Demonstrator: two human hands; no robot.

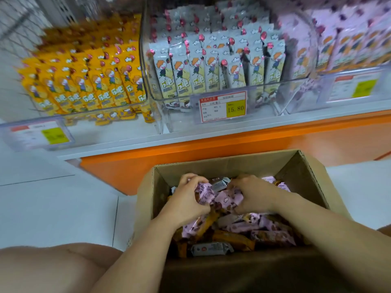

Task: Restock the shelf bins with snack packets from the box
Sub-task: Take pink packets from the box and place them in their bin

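The cardboard box [304, 174] is an open-topped rectangular carton of plain brown corrugated board. It stands on a floor [53, 197] of pale glossy tiles, and both hands are inside it. The left hand [186, 197] and the right hand [254, 195] face each other with fingers curled, together gripping a crumpled bundle of pink packets [222, 199] pressed between them. The film is glossy, creased and printed with dark spots. Beneath the hands and on their near side lie loose packets [232, 235] in pink, orange and silver-grey wrappers, flat and oblong, heaped without order. Beyond the hands, past the far wall of the box, a white shelf [127, 140] above an orange panel [211, 149] carries clear rigid plastic bins with rounded corners. The middle bin [167, 117], straight ahead of the hands, holds grey-white packets [211, 68] standing upright in tight rows, with a red-and-yellow price label [223, 106] on its front. Ahead and left of the left hand, yellow packets [91, 79] stand in similar rows. Ahead and right of the right hand, a bin of pale pink stock [347, 43] appears blurred.
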